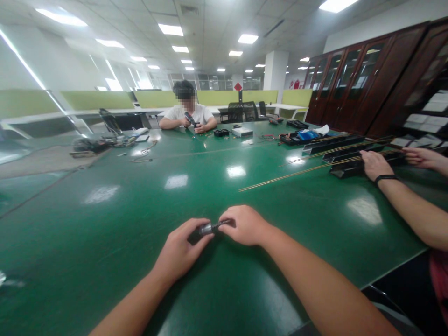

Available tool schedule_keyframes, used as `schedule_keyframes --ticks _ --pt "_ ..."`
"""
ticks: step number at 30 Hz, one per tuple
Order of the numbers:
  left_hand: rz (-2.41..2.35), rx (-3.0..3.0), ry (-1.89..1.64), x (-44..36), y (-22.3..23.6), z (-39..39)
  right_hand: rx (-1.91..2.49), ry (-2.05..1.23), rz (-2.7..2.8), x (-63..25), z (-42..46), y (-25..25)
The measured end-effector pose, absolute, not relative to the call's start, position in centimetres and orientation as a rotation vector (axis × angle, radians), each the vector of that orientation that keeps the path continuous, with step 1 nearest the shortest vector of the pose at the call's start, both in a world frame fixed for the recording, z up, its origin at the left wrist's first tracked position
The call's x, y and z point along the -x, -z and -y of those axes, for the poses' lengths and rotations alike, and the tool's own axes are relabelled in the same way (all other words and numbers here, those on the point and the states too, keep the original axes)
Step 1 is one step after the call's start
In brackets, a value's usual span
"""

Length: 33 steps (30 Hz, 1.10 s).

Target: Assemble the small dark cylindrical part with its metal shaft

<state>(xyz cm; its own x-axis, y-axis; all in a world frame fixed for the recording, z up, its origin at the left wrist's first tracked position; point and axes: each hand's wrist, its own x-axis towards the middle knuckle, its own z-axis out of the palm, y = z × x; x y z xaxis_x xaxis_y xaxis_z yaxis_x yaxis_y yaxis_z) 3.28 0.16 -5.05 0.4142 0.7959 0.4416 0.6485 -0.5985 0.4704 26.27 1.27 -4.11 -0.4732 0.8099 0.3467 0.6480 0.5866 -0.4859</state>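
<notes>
Connector (209,228), small and dark, lay between our hands over the table (105,224): left hand (180,249) curled around its body, right hand (245,225) pinching its tip, forearms converging.

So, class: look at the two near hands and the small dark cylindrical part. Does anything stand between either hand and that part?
Nothing visible does. The left hand already grips the dark end of the small cylindrical part, and the right hand pinches its other end. Both sit over bare green table; the thin brass rods lie well beyond, near a co-worker's hand.
</notes>
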Motion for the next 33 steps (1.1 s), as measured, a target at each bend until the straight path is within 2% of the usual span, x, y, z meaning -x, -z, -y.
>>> schedule_keyframes --ticks 33 --pt "-1.264 -2.416 -0.892 -3.75 5.05 0.1 1.149 -0.44 2.286 -25.86 -1.1 4.35"
